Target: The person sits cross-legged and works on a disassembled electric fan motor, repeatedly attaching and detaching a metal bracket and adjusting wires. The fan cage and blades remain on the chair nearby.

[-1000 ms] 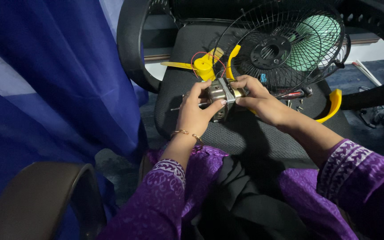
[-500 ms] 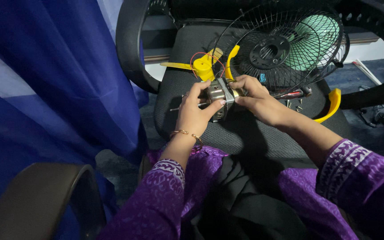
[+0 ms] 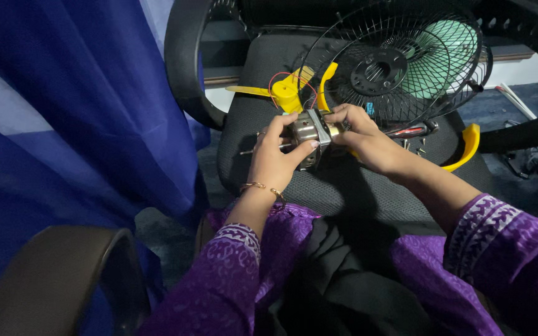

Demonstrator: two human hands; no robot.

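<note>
Between both hands, silvery metal fan motor [image 3: 311,132]

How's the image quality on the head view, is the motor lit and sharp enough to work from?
Head view: dim overall, but the motor catches light and reads fairly sharp between the left hand and right hand; the lap below is in deep shadow; the near armrest is soft; the fan grille is clear.
</note>
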